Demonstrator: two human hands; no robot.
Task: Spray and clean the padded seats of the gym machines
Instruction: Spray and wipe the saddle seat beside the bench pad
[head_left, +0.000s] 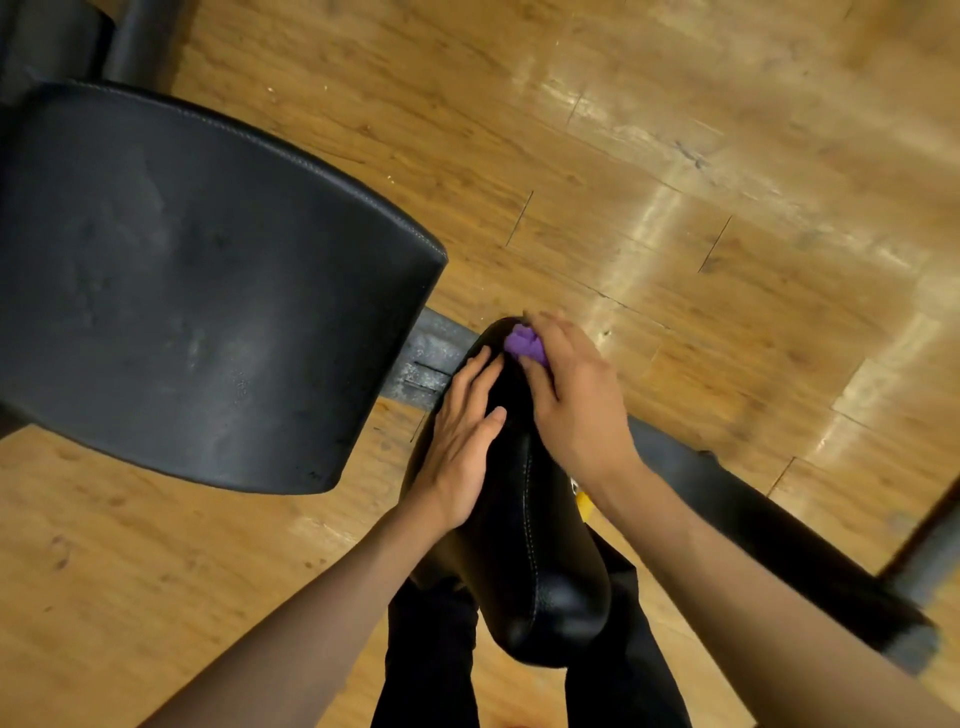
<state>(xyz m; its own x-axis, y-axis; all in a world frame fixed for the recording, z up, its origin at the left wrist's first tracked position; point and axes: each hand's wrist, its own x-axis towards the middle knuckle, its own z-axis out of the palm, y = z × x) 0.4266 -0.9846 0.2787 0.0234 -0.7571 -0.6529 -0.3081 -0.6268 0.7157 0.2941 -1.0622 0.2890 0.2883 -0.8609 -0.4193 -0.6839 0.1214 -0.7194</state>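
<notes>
Head view, looking straight down. A narrow black padded seat (524, 545) with a stitched centre seam runs lengthwise away from the person, from near the legs to its far tip by the grey metal frame (423, 364). Both hands are on its far half. The left hand (462, 441) lies flat on the left flank, fingers straight and holding nothing. The right hand (576, 395) is cupped over a bunched purple cloth (522, 345) and presses it against the tip, so it is the hand nearer the far end. The near half of the seat lies behind both hands, toward the body; the wiping stroke would probably be drawn back along the seam. A larger black pad (182, 270) stands to the left, apart from the hands, above the wooden floor (701, 156). A small yellow item (584, 501) shows beside the right wrist, unidentifiable. No spray bottle, brand or legible writing is visible.
</notes>
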